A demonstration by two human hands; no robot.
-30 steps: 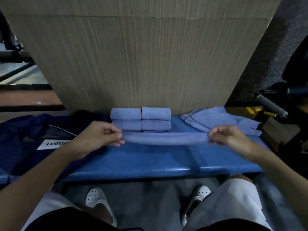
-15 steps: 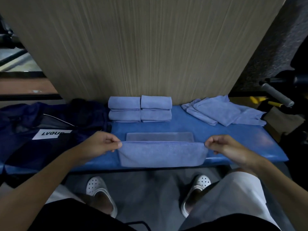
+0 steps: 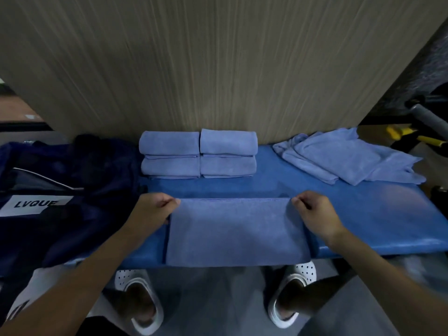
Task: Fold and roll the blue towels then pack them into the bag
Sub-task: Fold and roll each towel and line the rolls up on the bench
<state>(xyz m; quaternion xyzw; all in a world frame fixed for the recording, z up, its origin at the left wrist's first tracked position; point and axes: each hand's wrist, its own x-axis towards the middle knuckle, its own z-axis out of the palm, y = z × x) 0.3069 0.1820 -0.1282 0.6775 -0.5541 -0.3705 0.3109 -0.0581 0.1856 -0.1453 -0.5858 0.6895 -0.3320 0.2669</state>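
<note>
Two hands are on one towel. The left hand [image 3: 151, 209] pinches the flat towel [image 3: 237, 231] at its far left corner, fingers curled in against the thumb, and the right hand [image 3: 315, 212] pinches the far right corner the same way. The towel lies spread on the blue bench [image 3: 363, 214] at its front edge. Its long axis runs left to right, its far edge is straight between the two hands, and its near edge just overhangs the bench front.

Behind it, against the wooden panel [image 3: 218, 69], sit four rolled towels [image 3: 197, 154] — two side by side with two more on top, each roll lying lengthwise left to right, ends touching in the middle. At the back right of the bench is a loose pile of towels [image 3: 346, 161], overlapping and rumpled; I cannot tell how many are in it.

One dark navy bag [image 3: 60, 180] slumps to the left of the bench, touching it beside the left wrist, with a white label [image 3: 36, 204] reading LVQUE on its side.

Below the bench edge two white perforated shoes [image 3: 138, 297] show — one under each forearm.
</note>
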